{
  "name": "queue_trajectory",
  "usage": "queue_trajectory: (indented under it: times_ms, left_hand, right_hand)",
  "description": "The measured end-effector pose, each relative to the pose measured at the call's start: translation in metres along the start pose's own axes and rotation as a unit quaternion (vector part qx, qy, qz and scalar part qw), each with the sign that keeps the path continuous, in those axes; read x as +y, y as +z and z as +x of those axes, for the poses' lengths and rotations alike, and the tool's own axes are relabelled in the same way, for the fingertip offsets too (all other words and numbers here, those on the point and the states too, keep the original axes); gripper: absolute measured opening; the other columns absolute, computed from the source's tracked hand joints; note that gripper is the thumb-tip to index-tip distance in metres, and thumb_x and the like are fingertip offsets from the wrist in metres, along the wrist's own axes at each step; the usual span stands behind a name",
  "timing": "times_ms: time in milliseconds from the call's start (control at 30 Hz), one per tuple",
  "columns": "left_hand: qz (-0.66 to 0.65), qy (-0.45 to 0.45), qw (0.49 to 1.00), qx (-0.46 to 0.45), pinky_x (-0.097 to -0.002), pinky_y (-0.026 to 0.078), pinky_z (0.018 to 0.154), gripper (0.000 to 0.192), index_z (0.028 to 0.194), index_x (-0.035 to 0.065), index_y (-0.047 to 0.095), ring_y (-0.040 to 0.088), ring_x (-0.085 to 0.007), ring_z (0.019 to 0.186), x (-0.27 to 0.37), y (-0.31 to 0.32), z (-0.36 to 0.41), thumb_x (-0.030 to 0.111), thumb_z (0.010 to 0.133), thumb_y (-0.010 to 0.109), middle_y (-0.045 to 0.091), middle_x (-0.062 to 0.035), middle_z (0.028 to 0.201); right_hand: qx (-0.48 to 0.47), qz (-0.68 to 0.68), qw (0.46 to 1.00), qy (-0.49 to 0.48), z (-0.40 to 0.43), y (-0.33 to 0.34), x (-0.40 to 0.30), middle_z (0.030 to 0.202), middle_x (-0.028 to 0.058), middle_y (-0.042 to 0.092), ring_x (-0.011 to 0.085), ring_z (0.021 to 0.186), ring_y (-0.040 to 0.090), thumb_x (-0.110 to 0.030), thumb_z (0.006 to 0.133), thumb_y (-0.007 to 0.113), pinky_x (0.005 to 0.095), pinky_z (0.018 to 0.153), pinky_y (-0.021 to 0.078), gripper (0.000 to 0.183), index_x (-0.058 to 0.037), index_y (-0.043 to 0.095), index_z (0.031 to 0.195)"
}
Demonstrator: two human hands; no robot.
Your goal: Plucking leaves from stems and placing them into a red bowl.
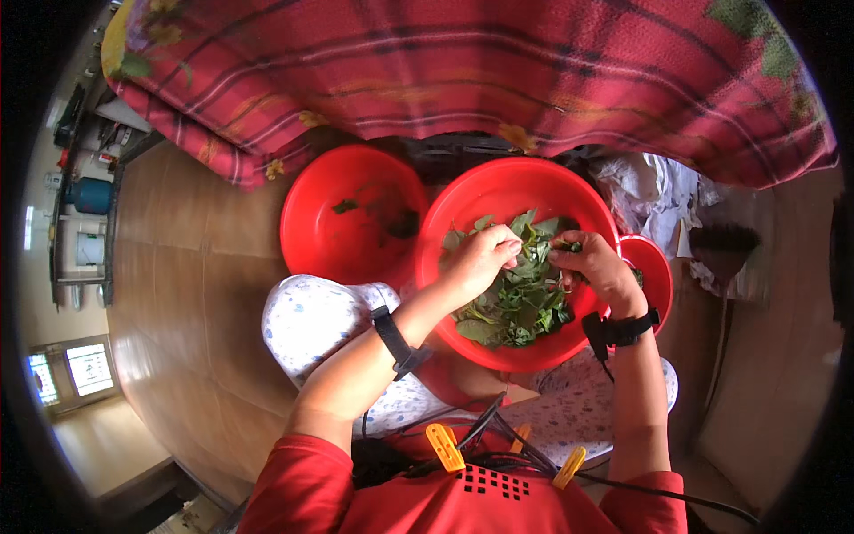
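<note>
A large red plastic basin is between my knees, with a heap of leafy greens inside it. Over the heap, my left hand has its fingertips pinched at a leafy sprig; its stem is mostly hidden. Opposite it, my right hand is curled, with bits of green leaf between thumb and fingers. A small gap separates the two hands. Each wrist wears a black strap.
A second red basin with a few leaf scraps is at left. A smaller red container stands partly behind my right wrist. Plaid cloth hangs ahead. Plastic bags and a broom are at right. Cables cross my lap.
</note>
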State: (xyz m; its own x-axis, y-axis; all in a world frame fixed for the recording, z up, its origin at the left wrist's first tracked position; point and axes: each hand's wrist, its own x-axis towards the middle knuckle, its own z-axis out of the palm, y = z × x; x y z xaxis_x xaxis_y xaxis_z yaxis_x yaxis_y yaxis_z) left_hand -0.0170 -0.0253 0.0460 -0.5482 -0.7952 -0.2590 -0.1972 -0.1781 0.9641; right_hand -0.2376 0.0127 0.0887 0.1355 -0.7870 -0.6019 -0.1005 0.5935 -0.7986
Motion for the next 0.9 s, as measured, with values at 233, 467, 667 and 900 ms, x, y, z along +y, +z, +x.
queue_trajectory:
  times_ms: [233, 467, 667, 900]
  left_hand:
    - [-0.069, -0.035, 0.995, 0.067, -0.0263, 0.051, 0.070, 0.018, 0.093, 0.0011, 0.061, 0.064, -0.0118, 0.074, -0.016, -0.006, 0.011, 0.019, 0.095, 0.056, 0.067, -0.0051, 0.078]
    - [-0.038, -0.105, 0.994, 0.000, -0.0243, 0.046, 0.072, 0.020, 0.094, 0.0011, 0.061, 0.057, -0.0097, 0.075, -0.001, -0.003, 0.006, 0.019, 0.097, 0.053, 0.059, -0.0007, 0.078]
    - [-0.081, -0.093, 0.992, -0.023, -0.0233, 0.045, 0.070, 0.021, 0.094, 0.0005, 0.062, 0.055, -0.0079, 0.073, -0.003, -0.006, 0.001, 0.021, 0.096, 0.057, 0.060, -0.0008, 0.079]
    - [0.001, -0.081, 0.997, -0.019, -0.0250, 0.046, 0.069, 0.019, 0.092, -0.0012, 0.063, 0.056, -0.0096, 0.073, -0.012, -0.001, 0.007, 0.018, 0.091, 0.061, 0.062, -0.0021, 0.080]
  right_hand:
    - [0.094, 0.107, 0.990, -0.013, 0.012, -0.025, 0.026, 0.079, 0.0014, 0.069, 0.0051, 0.050, 0.050, -0.017, 0.089, 0.065, 0.0213, 0.048, 0.0391, 0.014, -0.0040, 0.067, 0.094]
    - [0.083, -0.041, 0.971, -0.220, 0.018, 0.009, 0.031, 0.101, 0.0055, 0.062, 0.0106, 0.085, 0.055, -0.021, 0.086, 0.072, 0.0285, 0.077, 0.0466, 0.028, -0.0016, 0.062, 0.104]
    - [0.062, -0.002, 0.998, -0.010, 0.006, 0.013, 0.006, 0.090, 0.0018, 0.056, 0.0111, 0.080, 0.054, -0.015, 0.088, 0.070, 0.0285, 0.071, 0.0461, 0.019, -0.0012, 0.062, 0.097]
    - [0.119, -0.197, 0.902, -0.366, 0.018, 0.022, 0.031, 0.102, 0.0133, 0.061, 0.0271, 0.090, 0.061, -0.017, 0.083, 0.072, 0.0341, 0.080, 0.0494, 0.036, 0.0002, 0.061, 0.113]
